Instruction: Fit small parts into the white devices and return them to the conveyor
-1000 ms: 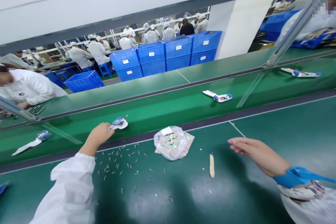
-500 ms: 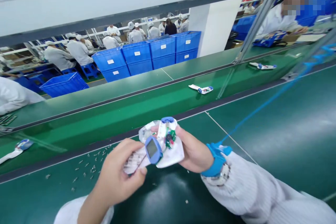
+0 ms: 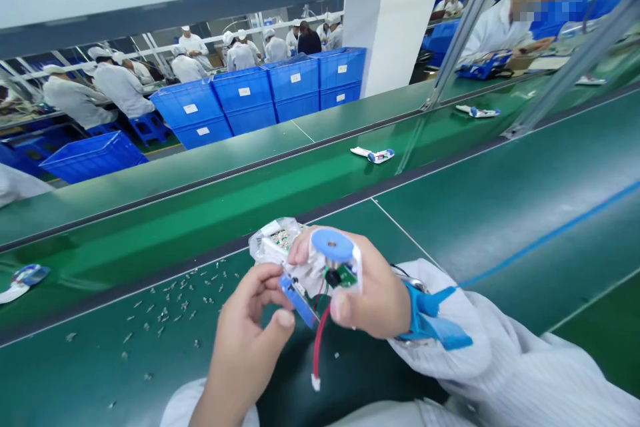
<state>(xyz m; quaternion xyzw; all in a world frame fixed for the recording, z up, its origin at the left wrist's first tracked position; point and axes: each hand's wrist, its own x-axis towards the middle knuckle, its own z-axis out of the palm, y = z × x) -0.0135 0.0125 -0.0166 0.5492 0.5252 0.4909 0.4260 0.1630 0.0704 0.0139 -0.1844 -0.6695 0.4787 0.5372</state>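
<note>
- Head view: a red cable is left hanging, probably because both hands are occupied.
- A blue-framed part is touched by the left hand; whether it is pinched cannot be told.
- Just right, a blue-and-white unit is grasped by the right hand, seemingly for steadiness.
- Beyond, loose metal pieces are strewn left of a clear bag.

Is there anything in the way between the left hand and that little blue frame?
Nothing visible is. The left hand has its fingertips right at the blue frame, though whether it grips it is unclear. The red cable hangs on the far side from that hand, and the plastic bag lies behind.
</note>
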